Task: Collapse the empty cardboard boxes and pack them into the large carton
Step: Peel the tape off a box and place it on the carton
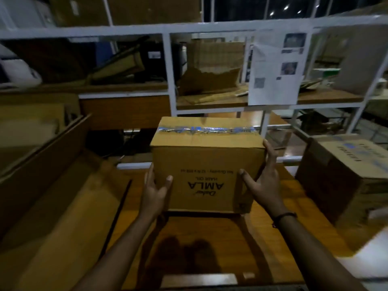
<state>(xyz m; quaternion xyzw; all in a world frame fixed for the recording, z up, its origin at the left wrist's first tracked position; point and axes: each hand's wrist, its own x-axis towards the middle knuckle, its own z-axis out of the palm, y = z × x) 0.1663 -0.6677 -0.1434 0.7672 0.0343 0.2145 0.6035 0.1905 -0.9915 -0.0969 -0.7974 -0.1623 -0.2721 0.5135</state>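
A closed brown cardboard box (pixel 206 164) sits between a person's two hands, over the middle of a wooden table (pixel 231 238) and toward its far edge; whether its bottom rests on the wood cannot be told. The near face carries dark print reading "AMLA HAIR OIL" (upside down from this viewpoint). A strip of clear tape (pixel 206 129) with blue lettering runs across the top, holding the flaps shut. The left hand (pixel 154 192) grips the box's lower left corner, thumb pressed on the near face and fingers wrapped round the left side. The right hand (pixel 264 183) grips the right side the same way, thumb on the near face and fingers reaching up the right edge; a dark wristband (pixel 284 217) circles that wrist. Along the table's left edge lies a large open carton (pixel 69 202), its flaps spread. At the table's far right corner stands a second closed box (pixel 344 179) with blurred print on top. Behind the far edge rises white-framed shelving (pixel 171 70) holding torn cardboard pieces, with a printed sheet of paper (pixel 275 76) hanging on its front. The room is dim.
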